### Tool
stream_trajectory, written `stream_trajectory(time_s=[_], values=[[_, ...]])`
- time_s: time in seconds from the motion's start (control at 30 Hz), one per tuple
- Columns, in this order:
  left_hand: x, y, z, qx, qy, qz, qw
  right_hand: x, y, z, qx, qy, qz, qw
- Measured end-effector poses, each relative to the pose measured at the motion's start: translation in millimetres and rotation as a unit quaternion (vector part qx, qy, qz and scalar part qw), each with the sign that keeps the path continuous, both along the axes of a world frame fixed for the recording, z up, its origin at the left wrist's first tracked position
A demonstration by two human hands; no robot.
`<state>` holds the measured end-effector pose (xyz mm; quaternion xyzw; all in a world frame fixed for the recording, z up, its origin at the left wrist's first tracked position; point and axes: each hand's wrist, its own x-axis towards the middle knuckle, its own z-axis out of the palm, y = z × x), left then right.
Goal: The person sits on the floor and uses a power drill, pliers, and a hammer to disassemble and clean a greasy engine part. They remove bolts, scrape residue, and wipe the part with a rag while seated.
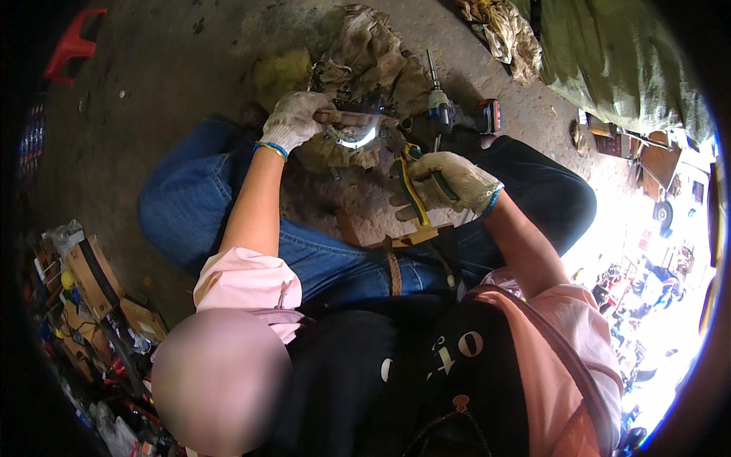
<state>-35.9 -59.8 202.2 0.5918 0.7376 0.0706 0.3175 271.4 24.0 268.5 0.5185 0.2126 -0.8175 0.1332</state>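
Head view: left hand (pixel 292 120), grip closed on brown part (pixel 349 119); right hand (pixel 458 180), likewise around yellow-green pliers (pixel 412 189).

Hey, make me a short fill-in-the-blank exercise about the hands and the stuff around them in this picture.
1. The right hand holds a hand tool with green-and-____ handles.
2. The left hand grips a brownish part and wears a pale ____.
3. The cordless power tool lies to the ____ of the crumpled cloth.

Missing words: yellow; glove; right.
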Motion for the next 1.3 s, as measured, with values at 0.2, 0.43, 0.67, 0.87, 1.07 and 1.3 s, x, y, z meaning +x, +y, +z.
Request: stream_trajectory(time_s=[0.2,0.43,0.67,0.87,1.07,1.3], values=[[2,-3,-4,0.035,0.034,-0.017,0.999,-6,3,-8,-0.036,0.018,-0.029,0.999],[1,3,-9,0.008,0.034,-0.065,0.997,-4,-8,-7,-0.154,0.084,-0.124,0.977],[5,-4,-14,0.045,0.079,-0.158,0.983,9,-19,-25,0.204,0.016,0.311,0.928],[12,5,-1,0.018,0.073,-0.132,0.988,8,-36,-17,0.482,-0.165,0.528,0.679],[3,10,7,-0.066,0.027,-0.056,0.996,-3,-25,4,0.528,-0.167,0.563,0.613],[1,2,3,-0.026,0.060,-0.064,0.996,-8,-24,15,0.568,-0.155,0.597,0.544]])
